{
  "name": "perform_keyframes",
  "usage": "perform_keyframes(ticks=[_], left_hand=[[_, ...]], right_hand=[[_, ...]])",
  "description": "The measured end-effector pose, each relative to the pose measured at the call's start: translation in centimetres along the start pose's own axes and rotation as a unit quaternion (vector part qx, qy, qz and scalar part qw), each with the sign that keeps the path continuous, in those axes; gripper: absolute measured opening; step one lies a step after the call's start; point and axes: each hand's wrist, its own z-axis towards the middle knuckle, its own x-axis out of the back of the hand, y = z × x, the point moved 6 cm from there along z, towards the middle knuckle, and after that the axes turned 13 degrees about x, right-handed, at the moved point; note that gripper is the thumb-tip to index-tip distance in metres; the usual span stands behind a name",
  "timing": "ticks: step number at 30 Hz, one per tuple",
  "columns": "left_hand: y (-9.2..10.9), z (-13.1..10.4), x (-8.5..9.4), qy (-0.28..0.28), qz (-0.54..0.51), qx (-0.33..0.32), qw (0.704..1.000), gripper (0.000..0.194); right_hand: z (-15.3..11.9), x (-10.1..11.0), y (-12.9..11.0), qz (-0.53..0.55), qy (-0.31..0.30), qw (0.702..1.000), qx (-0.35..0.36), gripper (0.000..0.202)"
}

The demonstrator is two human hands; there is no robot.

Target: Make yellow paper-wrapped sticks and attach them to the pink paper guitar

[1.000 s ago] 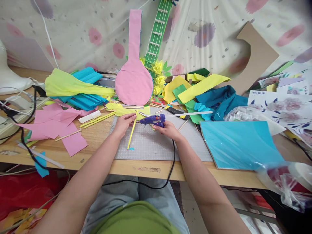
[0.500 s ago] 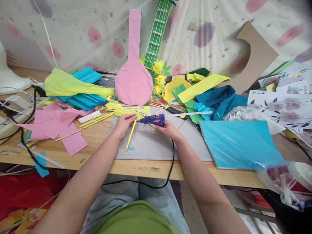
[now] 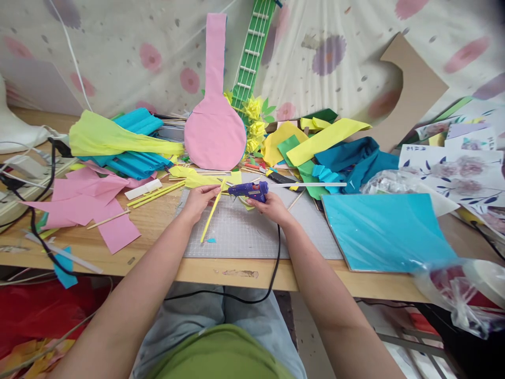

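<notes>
My left hand [image 3: 200, 201] pinches a thin yellow paper-wrapped stick [image 3: 211, 217] near its upper end; the stick slants down toward me over the grey cutting mat [image 3: 244, 239]. In my right hand [image 3: 272, 207] is a purple hot glue gun [image 3: 250, 191], its nozzle pointing left, close to the stick. Whether the nozzle touches the stick I cannot tell. A long whitish glue stick [image 3: 311, 184] juts out of the gun's back to the right. The black cord [image 3: 278, 247] hangs from the gun over the table edge.
Behind the mat stand a pink banjo-shaped piece [image 3: 215, 134] and a green fretted neck [image 3: 250, 58] with yellow paper flowers. Pink paper scraps [image 3: 89, 202] and more yellow sticks [image 3: 158, 193] lie left. A blue sheet [image 3: 389, 231] lies right, near a utility knife [image 3: 282, 180].
The view has shifted slightly. Both hands keep their holds; the yellow stick and the glue gun stay almost in place, the stick's lower end a little further left.
</notes>
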Motion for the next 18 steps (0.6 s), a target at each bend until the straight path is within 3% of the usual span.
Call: perform_keyframes(ticks=[18], left_hand=[[0.14,-0.26,-0.16,-0.005,0.022,0.009,1.0,0.037]], right_hand=[[-0.06,1.03,0.09,-0.046,0.035,0.998,-0.028,0.035]])
